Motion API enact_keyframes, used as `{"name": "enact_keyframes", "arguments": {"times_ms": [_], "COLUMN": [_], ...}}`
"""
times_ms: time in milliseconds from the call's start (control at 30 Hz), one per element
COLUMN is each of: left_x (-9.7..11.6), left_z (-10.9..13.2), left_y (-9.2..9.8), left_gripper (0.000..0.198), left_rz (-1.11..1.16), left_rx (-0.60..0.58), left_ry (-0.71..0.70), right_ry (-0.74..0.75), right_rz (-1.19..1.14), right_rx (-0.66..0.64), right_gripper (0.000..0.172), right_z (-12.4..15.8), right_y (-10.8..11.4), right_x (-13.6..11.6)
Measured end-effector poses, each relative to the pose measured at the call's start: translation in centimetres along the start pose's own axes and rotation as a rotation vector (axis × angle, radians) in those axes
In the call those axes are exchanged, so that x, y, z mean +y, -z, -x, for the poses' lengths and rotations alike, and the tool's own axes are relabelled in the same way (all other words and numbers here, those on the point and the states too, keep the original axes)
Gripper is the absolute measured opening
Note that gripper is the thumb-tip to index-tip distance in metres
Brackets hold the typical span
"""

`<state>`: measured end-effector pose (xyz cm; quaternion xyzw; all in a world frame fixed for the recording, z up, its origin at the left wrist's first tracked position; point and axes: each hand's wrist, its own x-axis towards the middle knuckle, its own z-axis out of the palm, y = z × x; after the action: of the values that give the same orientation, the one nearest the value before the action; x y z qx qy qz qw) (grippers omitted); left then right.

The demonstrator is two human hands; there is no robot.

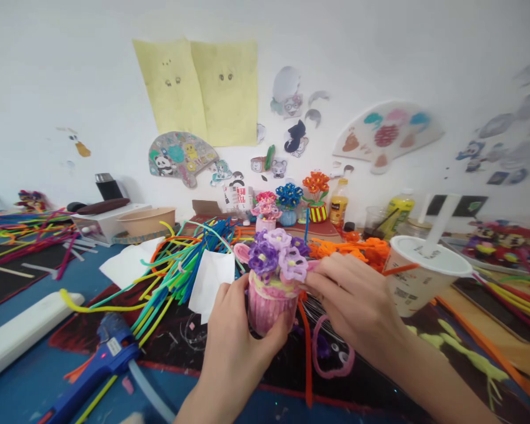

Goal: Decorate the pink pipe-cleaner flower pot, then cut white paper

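My left hand (242, 347) is wrapped around a small pink flowerpot (269, 309) made of fuzzy pipe cleaners, with a pale yellow and pink rim. Purple and lilac pipe-cleaner flowers (265, 256) with yellow centres fill its top. A pink loop (242, 253) sticks out at the pot's left side. On the right side, the fingers of my right hand (348, 288) are pinched together on a bit of pink pipe cleaner (311, 266) beside the flowers; its far end is hidden by the fingers. A larger pink loop (333, 371) lies on the dark mat below my right wrist.
A blue glue gun (110, 353) lies at front left, near a long white bar (26, 333). Bundled pipe cleaners (176, 282) spread behind my left hand. At right stands a lidded paper cup (424, 274) with a straw. Finished flowerpots (318, 213) and bottles (339, 203) line the wall.
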<state>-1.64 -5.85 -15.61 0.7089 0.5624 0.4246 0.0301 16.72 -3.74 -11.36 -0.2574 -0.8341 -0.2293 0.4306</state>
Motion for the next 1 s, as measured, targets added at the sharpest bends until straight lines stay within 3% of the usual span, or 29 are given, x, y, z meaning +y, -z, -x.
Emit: {"name": "enact_keyframes", "arguments": {"times_ms": [133,367,500,1000], "left_x": [0.0,0.0,-0.1,-0.2], "left_z": [0.0,0.0,0.1,0.3], "left_y": [0.0,0.3,0.1,0.2], "left_gripper": [0.039,0.037,0.039,0.040], "left_rz": [0.005,0.008,0.017,0.034], "left_rx": [-0.002,0.003,0.028,0.020], "left_ry": [0.002,0.014,0.019,0.026], "right_ry": [0.005,-0.117,-0.131,-0.040], "right_rz": [-0.009,-0.100,-0.128,-0.144], "right_rx": [-0.009,0.030,0.055,-0.037], "right_gripper": [0.033,0.013,0.018,0.023], "right_z": [0.1,0.2,0.2,0.6], "right_y": [0.0,1.0,1.3,0.5], "right_x": [0.0,0.7,0.9,0.6]}}
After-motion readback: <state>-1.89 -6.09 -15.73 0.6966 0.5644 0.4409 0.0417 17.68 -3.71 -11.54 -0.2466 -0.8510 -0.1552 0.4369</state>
